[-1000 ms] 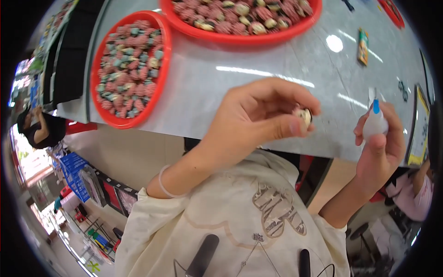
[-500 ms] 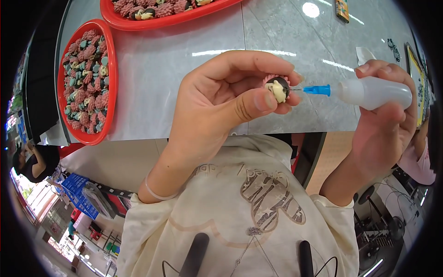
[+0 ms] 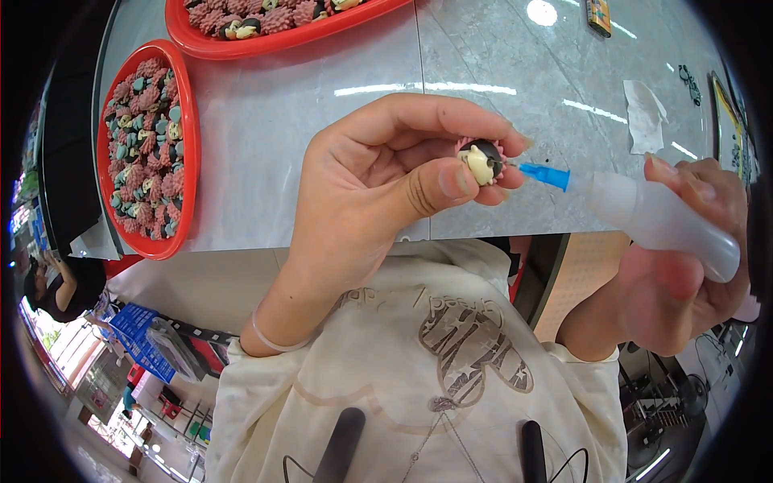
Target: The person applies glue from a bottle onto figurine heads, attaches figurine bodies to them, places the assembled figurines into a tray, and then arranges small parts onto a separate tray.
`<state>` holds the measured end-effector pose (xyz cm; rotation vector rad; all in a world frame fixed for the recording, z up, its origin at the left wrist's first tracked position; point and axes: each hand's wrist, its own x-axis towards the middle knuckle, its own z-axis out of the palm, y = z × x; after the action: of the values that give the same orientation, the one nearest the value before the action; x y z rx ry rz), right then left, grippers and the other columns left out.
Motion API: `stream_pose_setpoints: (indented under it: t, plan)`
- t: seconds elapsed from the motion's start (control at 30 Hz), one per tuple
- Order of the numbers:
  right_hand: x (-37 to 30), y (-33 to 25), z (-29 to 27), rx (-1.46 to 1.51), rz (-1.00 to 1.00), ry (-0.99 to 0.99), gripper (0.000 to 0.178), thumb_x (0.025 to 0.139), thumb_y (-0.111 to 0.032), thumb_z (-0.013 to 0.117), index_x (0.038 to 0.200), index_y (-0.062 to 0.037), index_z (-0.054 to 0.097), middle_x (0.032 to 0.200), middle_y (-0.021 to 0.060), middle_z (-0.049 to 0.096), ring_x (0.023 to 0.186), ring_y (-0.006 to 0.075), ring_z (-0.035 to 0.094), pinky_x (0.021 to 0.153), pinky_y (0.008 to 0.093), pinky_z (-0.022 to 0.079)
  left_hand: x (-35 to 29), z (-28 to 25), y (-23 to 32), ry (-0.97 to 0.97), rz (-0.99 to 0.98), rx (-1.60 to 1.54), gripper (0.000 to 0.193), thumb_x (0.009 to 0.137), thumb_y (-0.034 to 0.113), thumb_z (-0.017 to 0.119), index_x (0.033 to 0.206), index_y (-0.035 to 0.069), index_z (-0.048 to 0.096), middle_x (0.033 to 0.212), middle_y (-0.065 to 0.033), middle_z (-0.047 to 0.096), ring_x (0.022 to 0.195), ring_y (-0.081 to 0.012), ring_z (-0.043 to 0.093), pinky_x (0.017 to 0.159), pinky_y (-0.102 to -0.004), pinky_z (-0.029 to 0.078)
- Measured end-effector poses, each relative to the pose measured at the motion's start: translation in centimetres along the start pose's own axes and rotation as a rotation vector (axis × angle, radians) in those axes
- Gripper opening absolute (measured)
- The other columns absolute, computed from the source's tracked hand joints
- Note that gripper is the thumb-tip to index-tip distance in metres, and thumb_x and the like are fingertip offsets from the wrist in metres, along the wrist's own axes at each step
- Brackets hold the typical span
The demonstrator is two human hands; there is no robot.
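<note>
Left hand (image 3: 378,189) pinches small ornament (image 3: 481,161); right hand (image 3: 684,266) grips squeeze bottle (image 3: 652,217).

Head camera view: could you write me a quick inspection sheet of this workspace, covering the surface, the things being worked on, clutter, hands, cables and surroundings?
Surface: glossy grey table, lamp glare on it.
Job's things: small pink, black and cream piece; translucent squeeze bottle whose blue nozzle points at the piece.
Clutter: two red trays of similar pieces; crumpled paper scrap.
Hands: left hand pinches the piece; right hand grips the bottle.
Cables: nothing seen.
Surroundings: blue crate on the floor; another person at far left.
</note>
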<state>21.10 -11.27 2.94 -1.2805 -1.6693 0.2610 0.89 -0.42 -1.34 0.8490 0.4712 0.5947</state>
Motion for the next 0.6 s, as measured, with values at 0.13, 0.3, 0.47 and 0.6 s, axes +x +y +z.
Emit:
stream_pose_setpoints:
  t: [0.13, 0.3, 0.47, 0.6]
  plan:
    - [-0.8, 0.8, -0.9, 0.013, -0.042, -0.005, 0.04, 0.075, -0.02, 0.056, 0.099, 0.0105, 0.049, 0.087, 0.0253, 0.055, 0.072, 0.0217, 0.05, 0.061, 0.0272, 0.039, 0.2, 0.0, 0.0, 0.011, 0.012, 0.004, 0.037, 0.072, 0.02, 0.065, 0.098, -0.002, 0.05, 0.095, -0.0177, 0.054, 0.08, -0.0179, 0.057, 0.064, -0.0229, 0.05]
    - [-1.4, 0.0, -0.9, 0.128, 0.314, 0.39, 0.04, 0.077, -0.021, 0.054, 0.102, 0.0089, 0.045, 0.093, 0.0248, 0.053, 0.074, 0.0224, 0.051, 0.064, 0.0274, 0.04, 0.4, 0.4, 0.0, 0.047, 0.015, 0.012, 0.037, 0.072, 0.021, 0.065, 0.097, -0.003, 0.05, 0.095, -0.0183, 0.054, 0.076, -0.019, 0.058, 0.063, -0.0229, 0.05]
    - [0.0, 2.5, 1.8, 0.206, 0.399, 0.282, 0.03, 0.074, -0.004, 0.055, 0.099, 0.0, 0.038, 0.095, 0.022, 0.054, 0.083, 0.0228, 0.053, 0.075, 0.028, 0.039, 0.3, 0.9, -0.1, 0.071, 0.008, 0.044, 0.034, 0.072, 0.019, 0.066, 0.093, -0.003, 0.049, 0.091, -0.0153, 0.054, 0.074, -0.0185, 0.058, 0.06, -0.0216, 0.048]
    - [0.6, 4.6, 2.9, -0.074, 0.353, 0.217, 0.035, 0.066, 0.007, 0.059, 0.097, -0.0013, 0.043, 0.09, 0.011, 0.056, 0.081, 0.0159, 0.054, 0.073, 0.0242, 0.04, 0.3, 1.6, -0.2, 0.129, -0.012, 0.096, 0.031, 0.072, 0.018, 0.065, 0.09, -0.002, 0.049, 0.087, -0.0128, 0.053, 0.072, -0.0166, 0.057, 0.059, -0.0205, 0.047]
